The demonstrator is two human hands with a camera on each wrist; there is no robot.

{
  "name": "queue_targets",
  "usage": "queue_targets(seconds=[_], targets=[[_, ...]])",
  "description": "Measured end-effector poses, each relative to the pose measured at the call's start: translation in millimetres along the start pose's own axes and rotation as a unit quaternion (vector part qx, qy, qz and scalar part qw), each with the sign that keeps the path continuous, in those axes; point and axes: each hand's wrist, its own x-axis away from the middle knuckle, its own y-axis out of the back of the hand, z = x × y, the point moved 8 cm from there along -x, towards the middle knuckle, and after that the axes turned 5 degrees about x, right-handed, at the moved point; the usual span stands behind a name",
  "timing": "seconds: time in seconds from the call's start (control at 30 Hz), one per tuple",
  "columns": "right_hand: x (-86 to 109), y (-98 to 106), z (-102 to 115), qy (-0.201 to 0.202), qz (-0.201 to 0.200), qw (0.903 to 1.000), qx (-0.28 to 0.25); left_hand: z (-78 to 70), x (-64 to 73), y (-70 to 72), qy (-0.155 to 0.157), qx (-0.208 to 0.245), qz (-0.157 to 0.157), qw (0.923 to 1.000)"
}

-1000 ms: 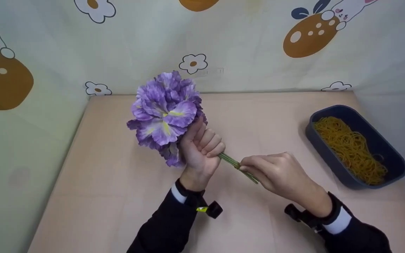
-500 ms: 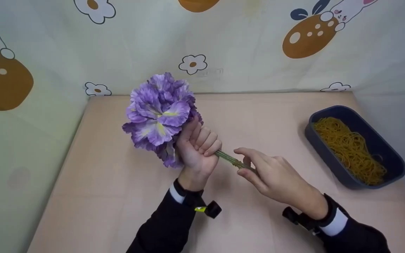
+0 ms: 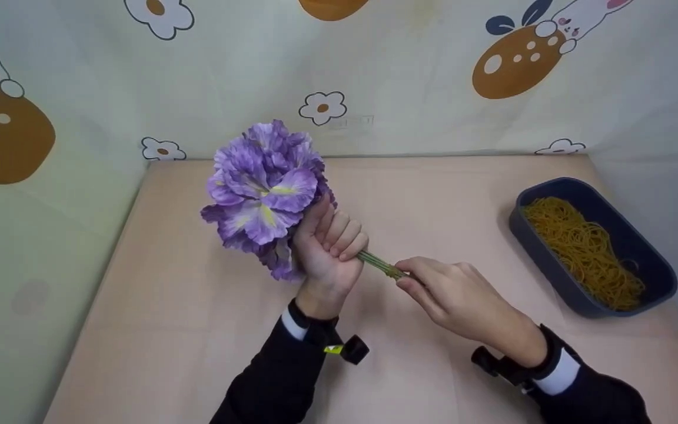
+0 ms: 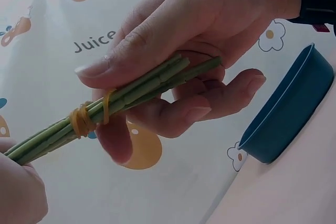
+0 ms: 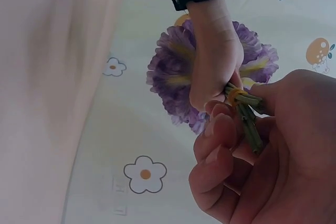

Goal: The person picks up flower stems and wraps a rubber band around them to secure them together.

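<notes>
A bunch of purple flowers (image 3: 262, 188) with yellow streaks is held up above the table, its blooms toward the upper left. My left hand (image 3: 330, 247) grips the green stems (image 3: 377, 262) just below the blooms. A yellow rubber band (image 4: 81, 120) is wound in several turns round the stems, with one loop nearer the cut ends. My right hand (image 3: 462, 297) pinches the stems between thumb and index finger at that outer loop. Its other fingers are loosely bent under the cut ends in the left wrist view.
A dark blue container (image 3: 662, 277) holding a heap of yellow rubber bands (image 3: 586, 253) stands at the table's right side. A patterned cloth (image 3: 409, 76) hangs behind the pinkish table (image 3: 156, 294).
My right thumb and index finger spread apart, then came together on the stems again beside the band. The flowers and left hand shifted slightly left.
</notes>
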Motion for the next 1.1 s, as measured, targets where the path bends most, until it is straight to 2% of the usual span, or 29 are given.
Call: queue_targets(seconds=[0.4,0.57,0.7,0.8,1.1], targets=[[-0.3,-9,-3,-0.028,0.032,0.9991,-0.002,4.4,-0.1,9.1,0.003,-0.024,-0.022,0.9995],[1.7,-12,-5,-0.039,0.051,0.9979,0.006,8.2,1.1,14.5,0.018,-0.04,-0.037,0.9984],[1.9,-12,-7,-0.049,0.061,0.9966,0.028,11.2,0.6,11.3,0.034,-0.074,-0.038,0.9959],[1.3,-12,-7,-0.054,0.07,0.9957,0.026,13.3,-0.3,8.7,0.048,-0.098,-0.028,0.9937],[-0.4,-25,-2,-0.075,0.136,0.9866,-0.05,15.7,-0.8,3.3,0.073,-0.147,0.026,0.9861]])
